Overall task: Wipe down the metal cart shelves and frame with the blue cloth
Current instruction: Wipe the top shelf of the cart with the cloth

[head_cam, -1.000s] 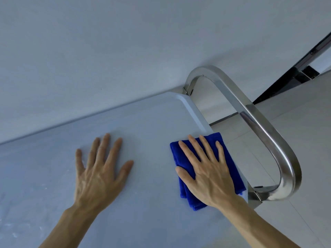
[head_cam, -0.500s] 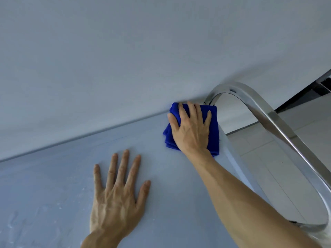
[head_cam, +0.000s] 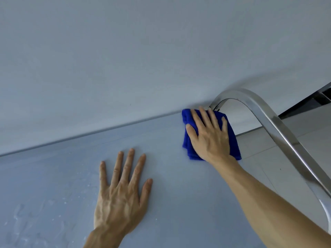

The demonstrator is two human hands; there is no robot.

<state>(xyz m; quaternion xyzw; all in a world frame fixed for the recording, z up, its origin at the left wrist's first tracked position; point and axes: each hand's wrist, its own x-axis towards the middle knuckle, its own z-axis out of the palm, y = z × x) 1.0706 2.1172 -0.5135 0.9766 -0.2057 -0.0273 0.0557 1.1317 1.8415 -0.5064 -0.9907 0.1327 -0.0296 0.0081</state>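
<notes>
The cart's top shelf is a flat grey metal surface filling the lower left. A folded blue cloth lies at the shelf's far right corner. My right hand presses flat on the cloth with straight, spread fingers. My left hand rests palm down on the shelf, fingers straight and spread, to the left of the cloth and nearer to me. The cart's curved polished handle arches over the right end of the shelf, just beyond the cloth.
A plain grey wall rises right behind the shelf's far edge. Pale floor tiles show to the right under the handle. A dark frame sits at the far right. Faint smears mark the shelf's near left part.
My right hand slid the cloth from the near right edge up to the far right corner, then a little right toward the handle base. My left hand stayed flat on the shelf.
</notes>
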